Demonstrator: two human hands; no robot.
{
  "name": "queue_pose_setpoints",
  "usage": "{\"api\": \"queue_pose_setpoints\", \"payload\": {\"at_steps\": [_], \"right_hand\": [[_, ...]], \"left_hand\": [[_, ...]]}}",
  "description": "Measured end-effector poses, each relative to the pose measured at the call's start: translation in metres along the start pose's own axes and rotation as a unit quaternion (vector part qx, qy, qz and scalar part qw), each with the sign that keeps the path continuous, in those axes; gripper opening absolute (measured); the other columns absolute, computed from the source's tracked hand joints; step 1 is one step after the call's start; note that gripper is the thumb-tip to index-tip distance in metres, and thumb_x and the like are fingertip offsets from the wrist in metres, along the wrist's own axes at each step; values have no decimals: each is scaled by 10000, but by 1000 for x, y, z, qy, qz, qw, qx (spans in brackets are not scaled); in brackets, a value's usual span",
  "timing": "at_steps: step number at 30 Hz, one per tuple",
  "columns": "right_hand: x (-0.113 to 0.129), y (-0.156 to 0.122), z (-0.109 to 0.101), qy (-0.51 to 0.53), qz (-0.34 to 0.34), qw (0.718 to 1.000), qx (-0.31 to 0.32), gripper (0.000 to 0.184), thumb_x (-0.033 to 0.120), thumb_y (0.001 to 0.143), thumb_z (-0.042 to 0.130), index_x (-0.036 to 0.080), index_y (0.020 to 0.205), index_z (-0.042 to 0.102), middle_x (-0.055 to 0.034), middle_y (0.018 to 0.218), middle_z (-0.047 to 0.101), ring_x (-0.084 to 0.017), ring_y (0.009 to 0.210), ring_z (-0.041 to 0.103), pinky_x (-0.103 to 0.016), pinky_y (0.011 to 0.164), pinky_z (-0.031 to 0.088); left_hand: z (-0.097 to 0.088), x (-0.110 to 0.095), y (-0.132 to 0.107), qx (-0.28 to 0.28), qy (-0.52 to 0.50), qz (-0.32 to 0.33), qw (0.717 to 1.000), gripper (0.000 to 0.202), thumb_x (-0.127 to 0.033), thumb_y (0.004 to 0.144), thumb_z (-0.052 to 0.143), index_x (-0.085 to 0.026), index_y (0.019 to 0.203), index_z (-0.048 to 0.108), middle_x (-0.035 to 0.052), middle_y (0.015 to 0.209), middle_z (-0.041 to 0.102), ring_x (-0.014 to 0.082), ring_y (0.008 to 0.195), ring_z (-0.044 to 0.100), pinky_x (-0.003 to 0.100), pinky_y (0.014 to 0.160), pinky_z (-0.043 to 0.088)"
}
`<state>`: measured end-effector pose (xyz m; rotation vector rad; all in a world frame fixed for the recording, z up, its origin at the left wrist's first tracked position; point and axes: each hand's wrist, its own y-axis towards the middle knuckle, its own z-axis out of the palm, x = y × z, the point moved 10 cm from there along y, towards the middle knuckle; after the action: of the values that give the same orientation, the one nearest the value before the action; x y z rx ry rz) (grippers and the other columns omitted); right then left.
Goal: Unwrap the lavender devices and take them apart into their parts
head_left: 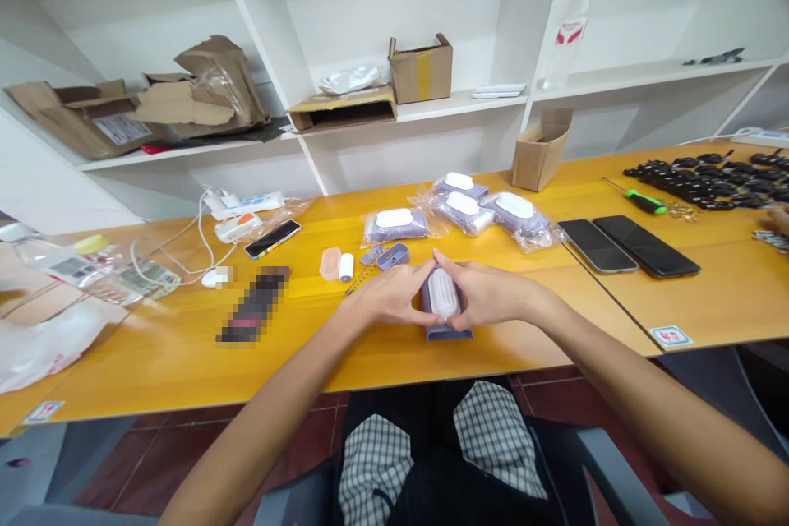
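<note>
A lavender plastic case with white ribbed oval insert (442, 300) is pinched at its upper end by the left hand (394, 294) and right hand (486, 292), nearly closed around it, on the yellow wooden tabletop (382, 362).

My camera sits on my head and faces forward and down, looking past my lap (376, 468) to my left hand (391, 296) and right hand (486, 292), close by on the yellow wooden table (154, 353). The white shelves (456, 108) stand farther off, along the top of the view.
</note>
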<state>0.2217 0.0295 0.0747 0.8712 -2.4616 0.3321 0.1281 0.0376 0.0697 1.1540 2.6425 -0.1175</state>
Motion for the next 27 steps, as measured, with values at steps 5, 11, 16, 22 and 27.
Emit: {"api": "queue_pose_setpoints", "payload": {"at_steps": [5, 11, 16, 22, 27], "right_hand": [[3, -3, 0, -34, 18, 999, 24, 1309, 411, 644, 836, 62, 1728, 191, -252, 1247, 742, -412, 1037, 726, -473, 816, 569], [-2, -10, 4, -16, -15, 1000, -19, 1230, 403, 712, 803, 111, 1739, 191, -251, 1410, 675, -436, 1243, 661, -514, 964, 561], [-4, -14, 8, 10, -76, 994, -73, 1167, 384, 748, 797, 176, 1738, 216, -212, 1555, 590, -448, 1376, 586, -546, 1079, 519], [-6, -10, 9, 41, -86, 993, -76, 1100, 321, 705, 805, 261, 1695, 330, -149, 1546, 602, -434, 1359, 593, -545, 1079, 526], [2, -11, 6, 49, -100, 992, -59, 888, 314, 756, 774, 268, 1589, 468, -126, 1407, 690, -390, 1244, 656, -502, 994, 563]], "left_hand": [[0, -7, 1, -18, 10, 46, 999, 635, -649, 859, 708, -162, 1249, 592, 120, 992, 736, 309, 893, 730, 416, 772, 574], [-5, -9, -9, -57, 14, 72, 996, 670, -640, 868, 714, -175, 1327, 568, 148, 1154, 740, 344, 1030, 725, 494, 903, 581], [-3, -7, -12, -64, -6, 60, 996, 697, -611, 847, 734, -178, 1354, 531, 152, 1212, 730, 362, 1098, 714, 508, 948, 570], [-2, -6, -12, -67, -26, 25, 997, 655, -602, 811, 749, -189, 1262, 515, 152, 1164, 704, 350, 1054, 703, 492, 919, 574], [2, -8, -11, -58, -8, 19, 998, 585, -556, 809, 754, -202, 1202, 503, 137, 1124, 698, 338, 1046, 695, 478, 939, 566]]}}
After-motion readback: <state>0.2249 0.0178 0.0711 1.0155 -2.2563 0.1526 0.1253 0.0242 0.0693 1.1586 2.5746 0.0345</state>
